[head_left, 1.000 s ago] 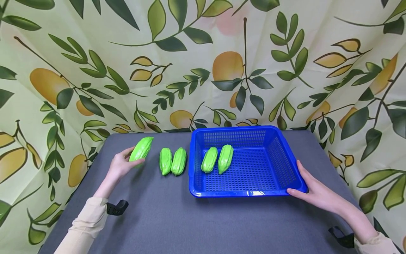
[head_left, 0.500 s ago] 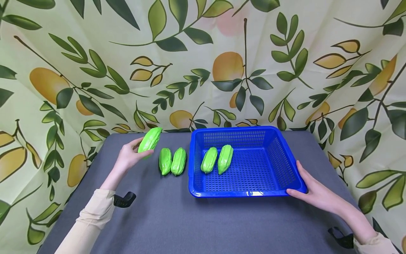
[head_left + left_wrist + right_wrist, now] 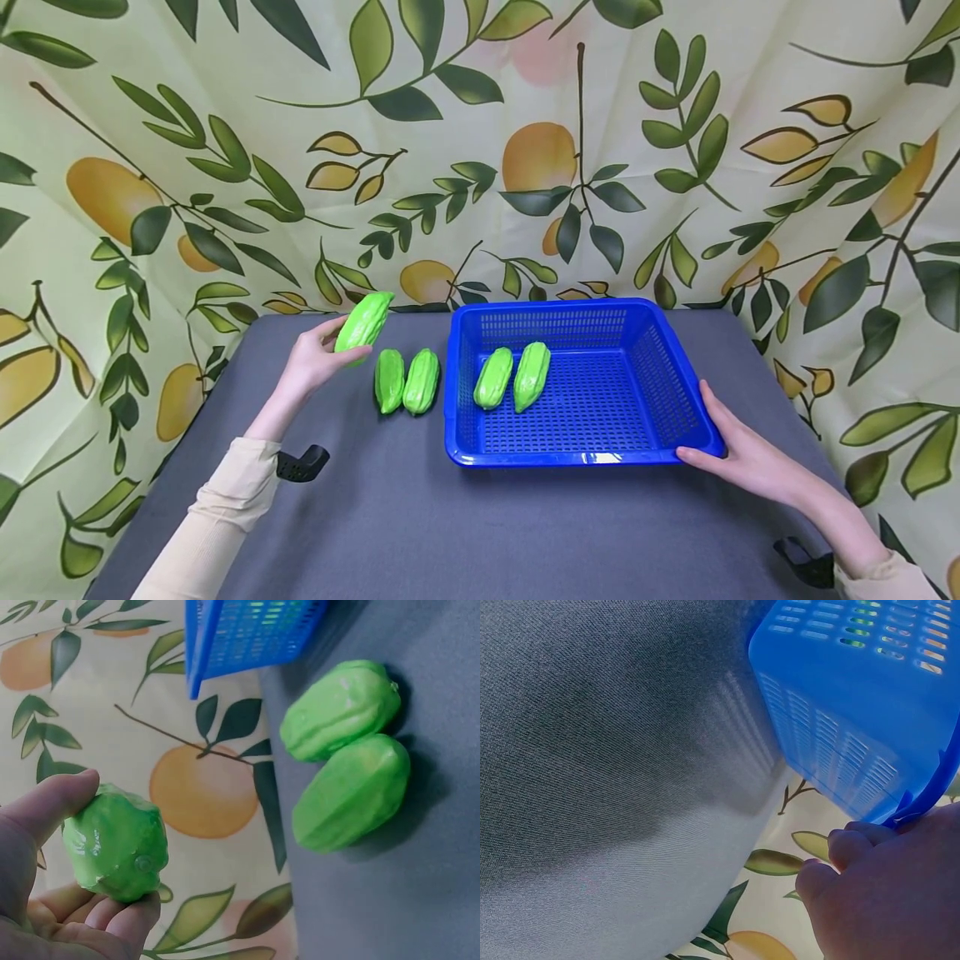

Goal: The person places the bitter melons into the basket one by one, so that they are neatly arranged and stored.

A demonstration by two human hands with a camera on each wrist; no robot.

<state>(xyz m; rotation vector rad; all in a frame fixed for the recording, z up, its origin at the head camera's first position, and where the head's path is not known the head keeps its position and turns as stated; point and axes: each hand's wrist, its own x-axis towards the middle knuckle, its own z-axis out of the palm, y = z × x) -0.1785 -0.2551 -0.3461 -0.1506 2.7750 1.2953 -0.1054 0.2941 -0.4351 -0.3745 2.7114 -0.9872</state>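
My left hand [image 3: 317,358] holds a glossy, bright green bitter melon [image 3: 363,323] up above the table, thumb on one side and fingers on the other. In the left wrist view the held bitter melon [image 3: 116,841] shows its blunt end. Just right of that hand, two more bitter melons [image 3: 389,381] [image 3: 422,381] lie side by side on the table. A blue plastic basket [image 3: 585,458] with slotted walls stands beside them, and another pair of bitter melons [image 3: 493,379] [image 3: 532,377] lies in its left half. My right hand [image 3: 750,446] grips the basket's rim at the front right corner.
The table [image 3: 480,533] has a grey cloth top. Behind it and along both sides hangs a curtain [image 3: 450,183] printed with leaves and orange fruit. A black wrist mount [image 3: 302,463] sticks out from the left sleeve, and another mount [image 3: 806,563] from the right.
My left hand has moved right and a little farther back, carrying the bitter melon toward the basket. My right hand stays on the rim, and the other bitter melons lie as before.
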